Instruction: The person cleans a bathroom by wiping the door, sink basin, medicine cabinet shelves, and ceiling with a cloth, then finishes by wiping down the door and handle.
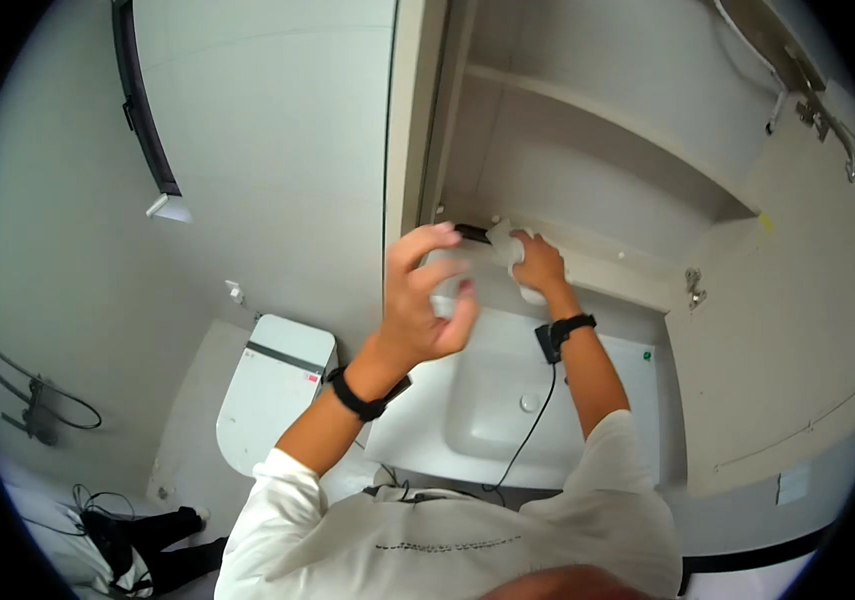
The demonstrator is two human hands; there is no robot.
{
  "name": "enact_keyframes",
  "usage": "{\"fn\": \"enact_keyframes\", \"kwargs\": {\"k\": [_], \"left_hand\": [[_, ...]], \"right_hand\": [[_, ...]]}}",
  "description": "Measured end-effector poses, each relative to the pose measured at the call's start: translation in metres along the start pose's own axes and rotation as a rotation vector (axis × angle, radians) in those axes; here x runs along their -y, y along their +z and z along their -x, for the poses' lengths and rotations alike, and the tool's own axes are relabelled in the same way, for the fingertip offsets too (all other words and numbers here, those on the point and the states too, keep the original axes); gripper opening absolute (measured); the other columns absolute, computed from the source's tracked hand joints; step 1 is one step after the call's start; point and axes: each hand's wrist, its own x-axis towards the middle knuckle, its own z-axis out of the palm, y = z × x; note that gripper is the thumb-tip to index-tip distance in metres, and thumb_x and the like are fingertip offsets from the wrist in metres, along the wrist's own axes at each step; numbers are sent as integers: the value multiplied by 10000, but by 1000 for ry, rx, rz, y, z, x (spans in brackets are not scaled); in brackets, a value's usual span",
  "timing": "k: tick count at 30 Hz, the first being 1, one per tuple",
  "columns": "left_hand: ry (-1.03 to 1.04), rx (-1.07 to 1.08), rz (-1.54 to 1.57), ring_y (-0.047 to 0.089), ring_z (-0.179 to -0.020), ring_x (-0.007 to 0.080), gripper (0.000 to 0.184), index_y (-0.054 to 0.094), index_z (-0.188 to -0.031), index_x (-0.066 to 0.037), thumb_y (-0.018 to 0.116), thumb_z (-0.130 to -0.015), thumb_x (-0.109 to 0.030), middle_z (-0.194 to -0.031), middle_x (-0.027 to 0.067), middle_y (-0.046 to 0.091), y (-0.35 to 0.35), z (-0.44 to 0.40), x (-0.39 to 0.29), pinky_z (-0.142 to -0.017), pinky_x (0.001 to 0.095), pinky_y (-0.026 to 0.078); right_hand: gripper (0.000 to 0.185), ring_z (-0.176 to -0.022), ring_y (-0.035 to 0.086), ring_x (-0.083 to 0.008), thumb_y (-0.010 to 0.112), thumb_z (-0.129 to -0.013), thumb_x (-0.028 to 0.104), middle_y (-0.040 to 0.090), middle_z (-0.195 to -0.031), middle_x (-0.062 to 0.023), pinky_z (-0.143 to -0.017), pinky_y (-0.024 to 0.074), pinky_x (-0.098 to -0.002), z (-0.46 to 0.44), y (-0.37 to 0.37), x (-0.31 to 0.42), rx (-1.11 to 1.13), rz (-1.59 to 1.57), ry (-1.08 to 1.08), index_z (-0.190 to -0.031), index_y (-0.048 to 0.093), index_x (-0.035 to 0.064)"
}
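My right hand (pixel 540 264) is closed on a white cloth (pixel 510 250) at the bottom shelf (pixel 603 272) of an open wall cabinet. A small dark object (pixel 472 233) lies on that shelf, just left of the cloth. My left hand (pixel 426 298) is raised in front of the cabinet's left edge, fingers spread and curved, with nothing in it. Both wrists carry black bands. A black box with a cable (pixel 548 343) is at my right wrist, and its cable runs down across the white sink (pixel 508 400).
The cabinet door (pixel 778 300) stands open at the right, with metal hinges. A closed white toilet (pixel 273 395) is left of the sink. Shower fittings (pixel 43 410) are on the far left wall. Another person's dark-clothed legs (pixel 163 540) show at the lower left.
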Motion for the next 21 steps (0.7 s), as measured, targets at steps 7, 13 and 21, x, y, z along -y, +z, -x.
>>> {"fn": "enact_keyframes", "kwargs": {"k": [7,13,21], "left_hand": [[-63,92,-211,412,-1321,390,307,588,-1038,-32,603,-742,50,-1318,188,468,19,-34,-13,-1092,479,361],[-60,-99,-427,420,-1312,354,378,547,-1151,-38,619,-780,-15,-1376,190,444,-20,-90,-2,-1074,445,364],[-189,-71,-174,356,-1381,385,657,272,-1492,-50,611,-933,-114,-1493,227,328,-3,-92,39,-1104,456,340]], "right_hand": [[579,-1081,640,-369,682,-738,141,618,-1237,-185,-894,545,-472,15,-39,-123,87,250,201,-1299,603,259],[555,-1113,618,-382,643,-758,132,634,-1200,-196,-951,505,-460,22,-120,-199,-217,159,378,-1305,608,219],[649,-1222,545,-407,680,-805,203,570,-1330,-237,-1046,422,-416,-18,-187,-230,-986,-397,412,-1401,473,49]]}}
